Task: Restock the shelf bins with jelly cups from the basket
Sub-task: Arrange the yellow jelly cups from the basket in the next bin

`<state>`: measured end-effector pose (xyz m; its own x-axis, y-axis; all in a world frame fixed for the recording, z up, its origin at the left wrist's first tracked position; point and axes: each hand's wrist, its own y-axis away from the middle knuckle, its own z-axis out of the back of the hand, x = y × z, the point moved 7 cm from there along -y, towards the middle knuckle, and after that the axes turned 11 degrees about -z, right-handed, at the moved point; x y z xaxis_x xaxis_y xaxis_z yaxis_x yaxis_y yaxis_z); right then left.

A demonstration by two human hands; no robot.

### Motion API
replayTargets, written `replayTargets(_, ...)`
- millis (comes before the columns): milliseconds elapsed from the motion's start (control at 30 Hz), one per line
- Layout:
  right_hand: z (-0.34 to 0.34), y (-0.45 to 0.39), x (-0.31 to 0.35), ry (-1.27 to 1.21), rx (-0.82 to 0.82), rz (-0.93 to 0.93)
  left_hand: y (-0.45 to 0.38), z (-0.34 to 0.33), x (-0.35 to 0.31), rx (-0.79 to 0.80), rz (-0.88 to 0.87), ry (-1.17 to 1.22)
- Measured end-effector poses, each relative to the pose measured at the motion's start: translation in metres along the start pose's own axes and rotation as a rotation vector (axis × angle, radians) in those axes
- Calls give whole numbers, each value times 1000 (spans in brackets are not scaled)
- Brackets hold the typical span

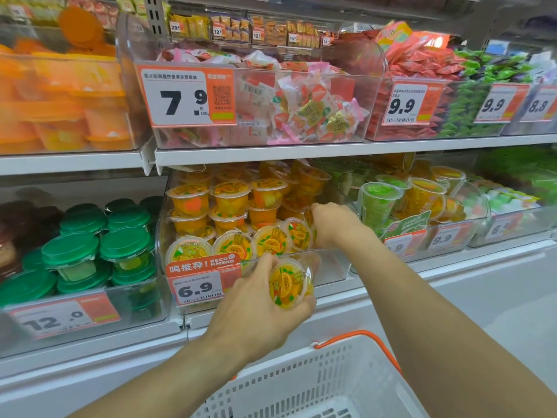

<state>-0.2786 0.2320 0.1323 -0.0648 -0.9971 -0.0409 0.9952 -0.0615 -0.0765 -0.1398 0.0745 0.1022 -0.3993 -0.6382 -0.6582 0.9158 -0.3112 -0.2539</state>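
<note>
My left hand [256,306] grips a yellow-orange jelly cup [289,283] on its side, just in front of the clear shelf bin [331,273] marked 6.9. My right hand [334,224] reaches inside that bin at its right side, fingers closed around a jelly cup that is mostly hidden. The bin holds several stacked orange jelly cups [229,203], with a front row lying on their sides [271,241]. The white basket [301,384] with an orange handle sits below my arms; its visible inside shows no cups.
Left of the bin stand green-lidded tubs [90,251] priced 12.0. To the right is a bin of green and orange cups [401,200]. The shelf above holds wrapped sweets [301,107] at 7.9 and orange packs [60,95].
</note>
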Motion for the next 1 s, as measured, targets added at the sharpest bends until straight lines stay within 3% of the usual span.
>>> replayTargets(367, -5, -9, -2, -99, -17, 39, 2, -6, 1, 41, -3, -2)
replayTargets(700, 0, -7, -7, -114, -182, 117, 3, -5, 0, 51, 0, -10)
replayTargets(1000, 23, 10, -14, -186, -207, 125, -1, -2, 0, 2, 17, 19)
